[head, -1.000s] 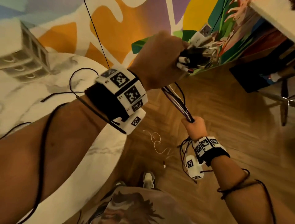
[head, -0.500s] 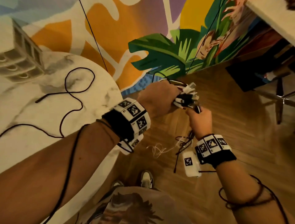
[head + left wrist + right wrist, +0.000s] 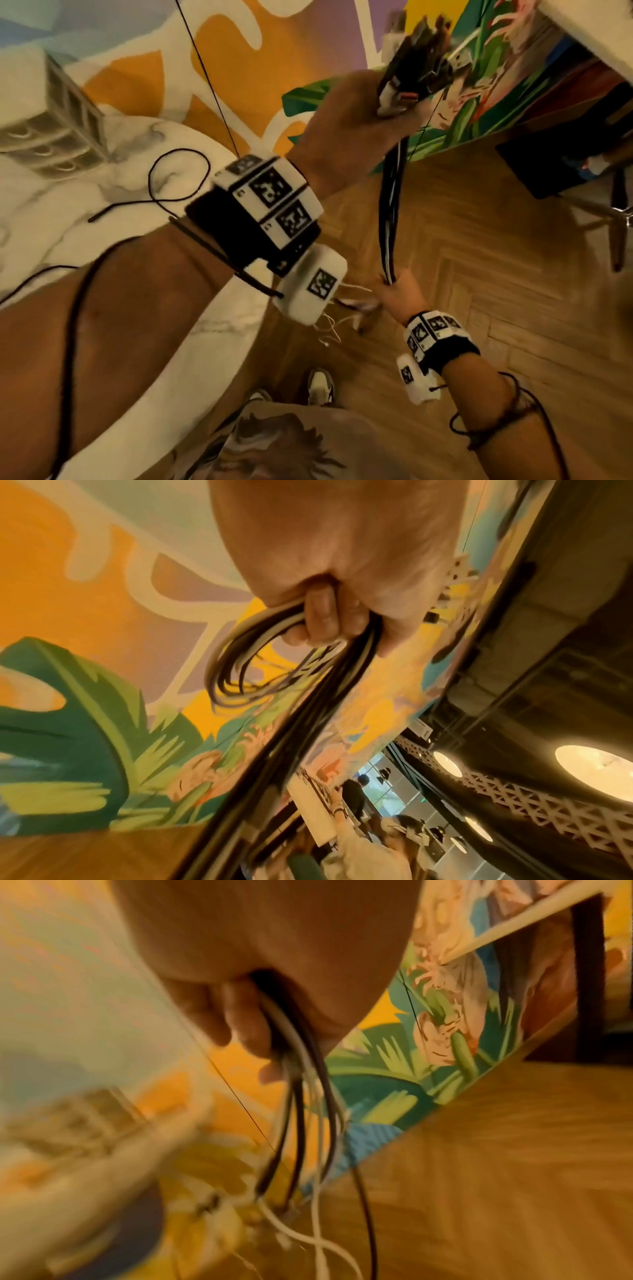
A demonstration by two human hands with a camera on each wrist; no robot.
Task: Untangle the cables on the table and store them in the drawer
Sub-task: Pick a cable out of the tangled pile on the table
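Observation:
A bundle of black and white cables (image 3: 390,212) hangs stretched between my two hands, out over the wooden floor. My raised left hand (image 3: 356,116) grips its top, where the plug ends (image 3: 407,85) stick out; in the left wrist view my fingers (image 3: 322,620) curl round the cable bundle (image 3: 301,696). Lower down, my right hand (image 3: 397,291) grips the same bundle, and the loose cable ends (image 3: 301,1123) dangle below it. One black cable (image 3: 178,178) lies looped on the marble table (image 3: 102,212). The white drawer unit (image 3: 51,126) stands at the table's far left.
A thin white cable (image 3: 329,325) hangs near the table's edge by my left wrist camera. A chair's legs (image 3: 616,222) and a white tabletop edge (image 3: 589,34) are at the right. My shoes (image 3: 320,383) stand on the floor below, and a painted wall is behind.
Half a second ago my hands were close together at mid height. Now my left hand has gone up and my right hand down, drawing the bundle straight between them.

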